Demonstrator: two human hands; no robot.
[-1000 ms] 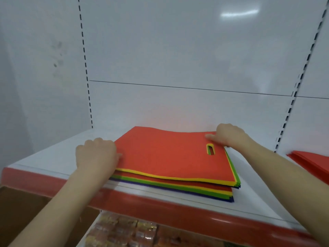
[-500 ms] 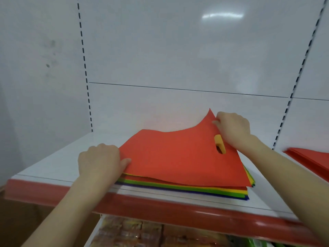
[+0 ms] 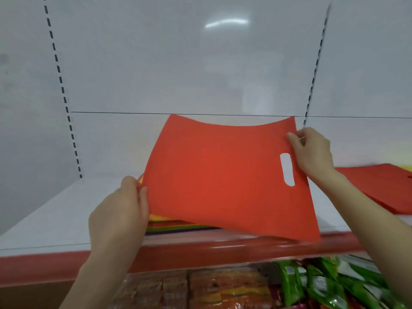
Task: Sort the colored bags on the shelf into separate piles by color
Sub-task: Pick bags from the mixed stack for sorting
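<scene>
White metal shelf [image 3: 55, 219] with a red lip [image 3: 200, 253] along the front, plain white back panel [image 3: 200, 63] behind it and two slotted uprights [image 3: 64, 97] running up the wall. Store shelving, basically.

Both hands are on one red bag [image 3: 223, 179], which is up in the air and tilted toward the camera, its top edge sagging a bit in the middle. The left hand [image 3: 118, 217] grips the bag's left edge low down, fingers [image 3: 130, 184] curled round behind it and the thumb pressed on the front. The right hand [image 3: 312, 152] pinches the right edge up near the top corner, its fingers clamped on the fabric just above the handle slot [image 3: 287, 169]. You can see the white wall through that slot.

Under the bag, flat on the shelf, sits the mixed stack [image 3: 178, 226]. Only its front edges show: yellow, red, green and a dark purple-blue layer at the bottom. The raised bag hides most of it, so I can't tell how many are in there.

Off to the right on the same shelf there's a red pile [image 3: 383, 186], well apart from the mixed stack, with a sliver of something yellow at the frame edge behind it.

One level down: green packets [image 3: 323, 284] on the right and orange-brown packs [image 3: 178, 286] beside them, pretty blurry.
</scene>
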